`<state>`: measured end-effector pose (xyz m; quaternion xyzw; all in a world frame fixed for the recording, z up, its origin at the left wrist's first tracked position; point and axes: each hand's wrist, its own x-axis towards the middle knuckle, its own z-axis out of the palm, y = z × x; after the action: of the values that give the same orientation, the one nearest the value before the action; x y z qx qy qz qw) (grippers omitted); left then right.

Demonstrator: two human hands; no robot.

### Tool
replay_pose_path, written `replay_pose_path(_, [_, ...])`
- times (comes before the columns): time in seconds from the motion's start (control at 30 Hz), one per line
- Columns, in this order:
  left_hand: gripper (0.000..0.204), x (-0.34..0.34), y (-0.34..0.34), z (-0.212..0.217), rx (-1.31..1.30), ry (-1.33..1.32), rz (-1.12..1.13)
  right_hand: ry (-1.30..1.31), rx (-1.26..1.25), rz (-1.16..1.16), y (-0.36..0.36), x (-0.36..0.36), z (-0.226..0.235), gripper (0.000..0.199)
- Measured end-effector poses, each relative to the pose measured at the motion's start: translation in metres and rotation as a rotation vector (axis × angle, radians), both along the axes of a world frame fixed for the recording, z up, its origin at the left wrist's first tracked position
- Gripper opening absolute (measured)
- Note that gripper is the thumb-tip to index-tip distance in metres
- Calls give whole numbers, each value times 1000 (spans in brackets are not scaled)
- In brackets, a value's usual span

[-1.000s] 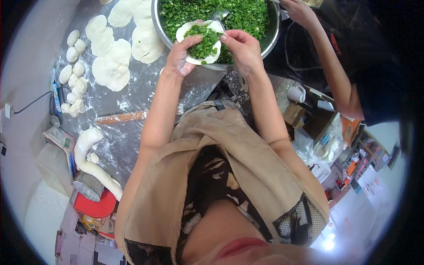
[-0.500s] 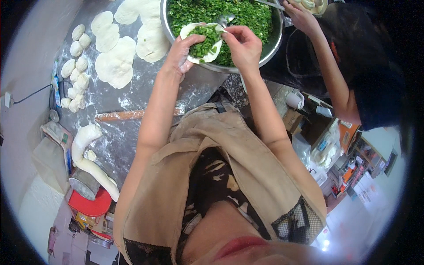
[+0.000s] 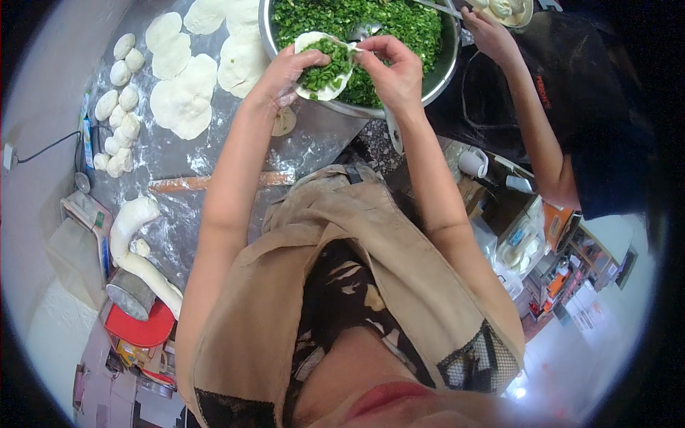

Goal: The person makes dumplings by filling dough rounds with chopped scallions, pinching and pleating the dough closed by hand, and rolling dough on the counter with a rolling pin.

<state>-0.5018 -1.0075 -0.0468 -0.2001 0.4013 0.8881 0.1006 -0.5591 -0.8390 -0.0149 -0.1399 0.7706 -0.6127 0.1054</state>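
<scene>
A round dough wrapper (image 3: 311,91) heaped with chopped greens (image 3: 330,70) is held over the near left rim of a large metal bowl (image 3: 454,64). My left hand (image 3: 280,77) cups the wrapper from the left, its thumb resting on the filling. With thumb and fingertips, my right hand (image 3: 394,71) pinches the wrapper's upper right edge. More chopped greens (image 3: 392,28) fill the bowl, where part of a metal spoon (image 3: 365,31) shows behind the wrapper. Below my left wrist a small dough disc (image 3: 284,122) lies on the floured table, partly hidden.
Flattened dough wrappers (image 3: 184,100) and several dough balls (image 3: 120,73) lie on the left. A rolling pin (image 3: 214,182) and a dough rope (image 3: 146,267) are nearer. At right, a co-worker's hand (image 3: 492,36) holds a utensil at the bowl's rim, beside a container of dough pieces (image 3: 510,10).
My right fingers have drawn the wrapper's edge into a tighter pinch, and the wrapper curls more around the greens. My left hand has shifted slightly, and the small dough disc now shows.
</scene>
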Motion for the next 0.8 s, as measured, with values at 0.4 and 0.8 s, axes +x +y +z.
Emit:
replay_pose_path(0.4, [25,-8,0,11,-214,-11,-216,-290,-187,49,6,-3,-14,22])
replay_pose_path(0.8, [25,-10,3,15,-111,57,-135,24,91,-22,15,2,-8,17])
